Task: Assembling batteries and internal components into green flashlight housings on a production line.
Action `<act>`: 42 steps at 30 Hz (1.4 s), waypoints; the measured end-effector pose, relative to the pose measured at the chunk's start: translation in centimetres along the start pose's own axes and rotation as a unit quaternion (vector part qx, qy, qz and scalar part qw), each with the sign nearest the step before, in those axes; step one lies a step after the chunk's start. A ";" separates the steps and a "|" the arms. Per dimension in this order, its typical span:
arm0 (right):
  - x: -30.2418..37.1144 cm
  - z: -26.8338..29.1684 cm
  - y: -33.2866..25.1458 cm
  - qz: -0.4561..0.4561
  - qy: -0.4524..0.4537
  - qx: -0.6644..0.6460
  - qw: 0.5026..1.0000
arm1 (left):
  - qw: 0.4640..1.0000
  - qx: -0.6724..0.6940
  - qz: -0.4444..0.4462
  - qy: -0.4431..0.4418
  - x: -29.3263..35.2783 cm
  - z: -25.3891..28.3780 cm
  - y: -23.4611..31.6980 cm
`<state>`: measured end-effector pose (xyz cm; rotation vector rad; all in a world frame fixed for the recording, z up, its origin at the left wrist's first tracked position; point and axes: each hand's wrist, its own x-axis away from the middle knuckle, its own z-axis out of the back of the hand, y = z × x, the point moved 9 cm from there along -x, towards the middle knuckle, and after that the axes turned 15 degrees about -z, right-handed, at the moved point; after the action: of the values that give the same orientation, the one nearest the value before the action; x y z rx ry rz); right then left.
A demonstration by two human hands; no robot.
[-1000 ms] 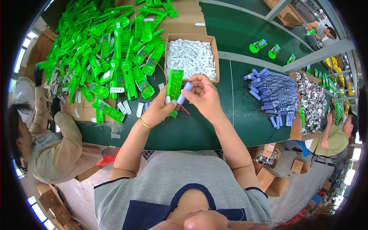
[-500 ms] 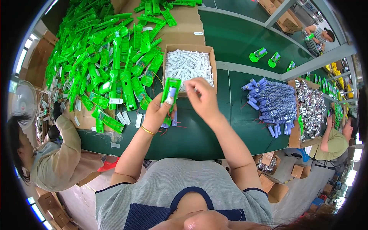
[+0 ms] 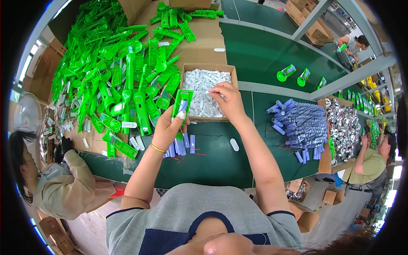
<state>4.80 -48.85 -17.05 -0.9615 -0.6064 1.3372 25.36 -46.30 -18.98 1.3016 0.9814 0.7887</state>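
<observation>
My left hand (image 3: 169,128) is closed around a green plastic housing (image 3: 188,94), held nearly upright with a blue cylindrical battery (image 3: 183,104) in its hollow. The thumb lies across the front of the housing. Over the cardboard box (image 3: 233,73) of small white plastic parts (image 3: 207,77), my right hand (image 3: 230,101) has thumb and forefinger pinched together. A pale bit shows at those fingertips, too small to make out for certain. Several blue batteries (image 3: 192,144) with red wires lie on the green table beneath my left hand.
Green housings (image 3: 106,85) heap up at the left on cardboard. To the right stands a battery pile (image 3: 302,123), then a box of shiny metal reflectors (image 3: 343,123). A white oval piece (image 3: 234,145) lies near my right forearm. A co-worker (image 3: 63,182) sits close at left; others work at right.
My right hand has moved away from the green housing, farther over the white parts. The left hand has shifted slightly left and forward with the housing. The whole view has tilted a little.
</observation>
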 end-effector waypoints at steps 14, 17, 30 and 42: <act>1.1 5.6 -5.9 0.071 0.040 -0.052 0.995 | 0.985 -0.156 -0.059 -0.051 -5.5 -4.1 2.2; 0.2 6.1 -6.0 0.069 0.069 -0.022 0.995 | 0.976 -0.192 -0.078 -0.060 -6.6 -4.8 2.9; -5.8 6.0 2.8 -0.264 0.030 -0.398 0.878 | 0.989 -0.123 -0.035 -0.075 -13.0 -8.4 1.7; -13.9 7.4 5.0 -0.150 0.006 -0.198 0.969 | 0.987 -0.029 0.014 -0.157 -19.0 -8.9 -1.3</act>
<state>-6.35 -60.90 -15.44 -1.1431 -0.9930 0.9572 9.48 -60.01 -17.59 1.3419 0.6852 0.6057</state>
